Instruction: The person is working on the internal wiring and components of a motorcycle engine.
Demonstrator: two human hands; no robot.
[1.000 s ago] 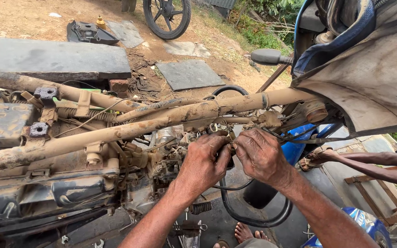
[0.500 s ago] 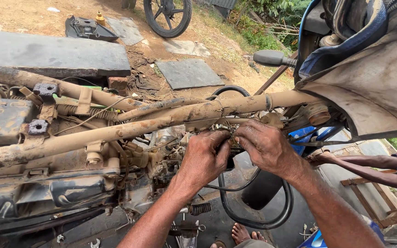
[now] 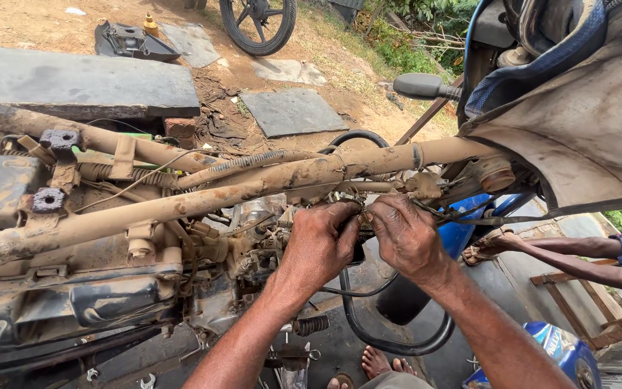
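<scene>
A mud-caked vehicle frame lies on its side; its long tan tube (image 3: 239,189) runs across the view. My left hand (image 3: 319,246) and my right hand (image 3: 404,238) meet just under that tube, fingers pinched on small cables and a metal fitting (image 3: 347,204) at the middle. Both hands are greasy. What exactly each fingertip grips is hidden by the knuckles. A black hose loop (image 3: 390,338) hangs below my hands, and the dirty engine block (image 3: 217,266) sits to their left.
Another person's legs and sandalled foot (image 3: 491,248) stretch in from the right by a wooden stool (image 3: 584,306). Grey slabs (image 3: 73,83) and a motorcycle wheel (image 3: 257,25) lie on the dirt beyond. A torn seat cover (image 3: 584,137) hangs at upper right. My bare feet (image 3: 376,364) show below.
Both hands have stayed at the same spot under the tube, fingers shifting slightly on the cables. The view has dipped and moved a little.
</scene>
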